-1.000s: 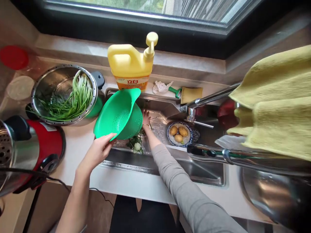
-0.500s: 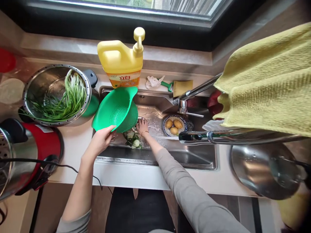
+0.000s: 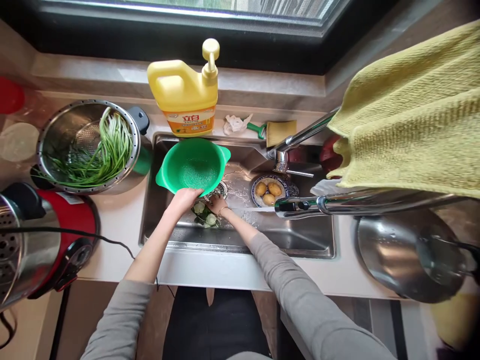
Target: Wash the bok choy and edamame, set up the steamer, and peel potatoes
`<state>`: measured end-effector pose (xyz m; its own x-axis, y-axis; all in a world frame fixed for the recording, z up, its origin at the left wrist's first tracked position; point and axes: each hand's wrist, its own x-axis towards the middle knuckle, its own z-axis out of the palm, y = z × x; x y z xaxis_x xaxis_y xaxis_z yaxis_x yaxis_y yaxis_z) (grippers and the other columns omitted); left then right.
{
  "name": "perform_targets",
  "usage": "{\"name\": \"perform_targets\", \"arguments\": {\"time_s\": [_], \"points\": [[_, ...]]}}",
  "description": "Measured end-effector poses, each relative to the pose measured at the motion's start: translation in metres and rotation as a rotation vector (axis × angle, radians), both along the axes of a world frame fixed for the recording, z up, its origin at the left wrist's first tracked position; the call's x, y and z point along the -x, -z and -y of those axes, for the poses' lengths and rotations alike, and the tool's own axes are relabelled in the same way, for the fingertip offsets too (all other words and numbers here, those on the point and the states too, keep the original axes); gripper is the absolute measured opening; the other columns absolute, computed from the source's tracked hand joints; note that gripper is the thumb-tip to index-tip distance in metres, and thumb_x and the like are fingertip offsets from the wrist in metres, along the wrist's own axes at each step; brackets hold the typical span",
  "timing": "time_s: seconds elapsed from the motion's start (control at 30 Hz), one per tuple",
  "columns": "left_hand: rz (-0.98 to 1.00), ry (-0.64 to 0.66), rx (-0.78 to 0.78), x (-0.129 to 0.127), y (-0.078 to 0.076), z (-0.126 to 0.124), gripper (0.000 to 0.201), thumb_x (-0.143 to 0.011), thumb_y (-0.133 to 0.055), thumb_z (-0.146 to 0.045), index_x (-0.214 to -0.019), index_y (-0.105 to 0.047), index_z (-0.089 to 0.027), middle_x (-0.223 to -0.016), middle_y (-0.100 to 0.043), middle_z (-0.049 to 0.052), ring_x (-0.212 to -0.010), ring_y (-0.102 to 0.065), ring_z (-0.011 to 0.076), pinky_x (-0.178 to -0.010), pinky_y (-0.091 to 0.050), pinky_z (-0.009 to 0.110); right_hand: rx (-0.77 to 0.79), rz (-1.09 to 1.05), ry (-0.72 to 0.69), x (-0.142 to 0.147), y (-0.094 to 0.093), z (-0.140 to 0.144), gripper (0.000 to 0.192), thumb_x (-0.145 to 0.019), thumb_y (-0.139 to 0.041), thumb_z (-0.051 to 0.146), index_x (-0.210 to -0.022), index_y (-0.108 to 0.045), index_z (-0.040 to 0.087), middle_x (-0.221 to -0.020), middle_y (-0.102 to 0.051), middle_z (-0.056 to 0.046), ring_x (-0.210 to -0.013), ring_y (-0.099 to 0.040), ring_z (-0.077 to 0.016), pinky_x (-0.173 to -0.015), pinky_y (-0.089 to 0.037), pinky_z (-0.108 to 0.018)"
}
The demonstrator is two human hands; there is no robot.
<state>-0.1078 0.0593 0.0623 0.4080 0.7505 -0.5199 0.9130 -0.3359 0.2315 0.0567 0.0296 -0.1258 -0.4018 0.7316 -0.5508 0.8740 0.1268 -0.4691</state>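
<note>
In the head view, my left hand (image 3: 186, 199) is closed on the near rim of a green colander (image 3: 193, 150). The colander is tipped over the left part of the metal sink (image 3: 258, 237), and only wet drops show inside it. My right hand (image 3: 217, 204) reaches down beside the round drain (image 3: 221, 189), just under the colander's edge. Its bent fingers are at the green and white vegetable scraps (image 3: 206, 216); their tips are hard to make out. Water streams from the faucet head (image 3: 294, 207) toward my right wrist.
A patterned bowl of potatoes (image 3: 268, 193) sits in the sink. Behind stand a yellow detergent jug (image 3: 185, 97), a green peeler (image 3: 256, 130) and a sponge (image 3: 281, 133). Left are a steel pot (image 3: 88, 146) of green stalks and a red cooker (image 3: 77, 222); a towel (image 3: 408, 115) hangs right.
The colander has swung right and levelled out, its opening now facing up more, with my left hand still on its rim. My right hand has shifted slightly down and left toward the scraps.
</note>
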Motion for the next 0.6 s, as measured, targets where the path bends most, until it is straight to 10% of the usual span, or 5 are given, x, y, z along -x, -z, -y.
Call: {"name": "perform_targets", "arguments": {"time_s": [0.23,0.6], "points": [[0.084,0.025,-0.091,0.030,0.024,0.015,0.040,-0.087,-0.044,-0.008,-0.119,-0.065,-0.020,-0.106,-0.073,0.011,-0.096,-0.067,0.0208,-0.082,-0.048,0.028,0.107,-0.161,-0.066,-0.007,-0.022,0.016,0.033,-0.089,-0.056,0.028,-0.119,-0.066,0.020,-0.116,-0.069,-0.004,-0.104,-0.062,-0.0184,-0.090,-0.045,-0.025],[0.124,0.010,-0.279,0.041,0.006,0.019,0.038,-0.083,-0.051,-0.006,-0.113,-0.068,-0.020,-0.086,-0.073,0.008,-0.082,-0.067,0.0184,-0.077,-0.050,0.027,-0.007,0.100,0.175,0.026,0.012,-0.004,0.059,-0.092,-0.047,0.034,-0.147,-0.038,0.014,-0.157,-0.029,-0.014,-0.146,-0.017,-0.0337,-0.116,-0.017,-0.051]]}}
